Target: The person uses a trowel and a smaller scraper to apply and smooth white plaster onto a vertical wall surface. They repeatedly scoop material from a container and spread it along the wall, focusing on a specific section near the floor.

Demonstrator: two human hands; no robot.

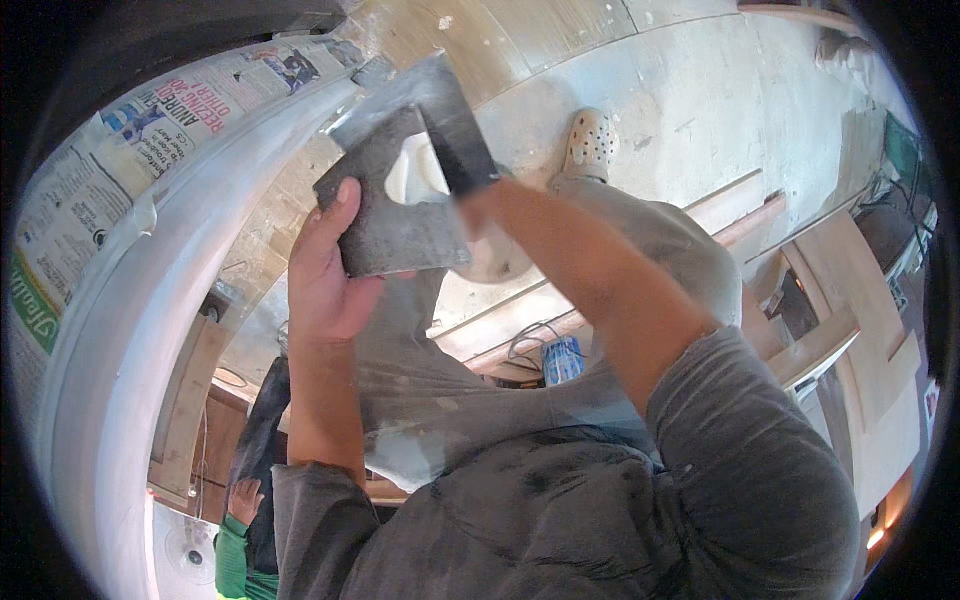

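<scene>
My left hand (330, 250) grips a dark metal plate (390, 240), thumb along its left edge. A lump of white paste (410, 170) sits on the plate. My right hand (475, 205), blurred and partly hidden, holds a second, wider metal blade (425, 90), which lies across the upper part of the first plate, beside the paste. Both are held out above my lap and legs.
Newspaper (80, 200) covers part of the long pale curved surface (115, 340) on the left. Wooden boards (850, 330) lie at right. A blue-patterned can (563, 362) stands below. Another person's hand and green sleeve (235, 550) show at lower left, near a white fan (190, 555).
</scene>
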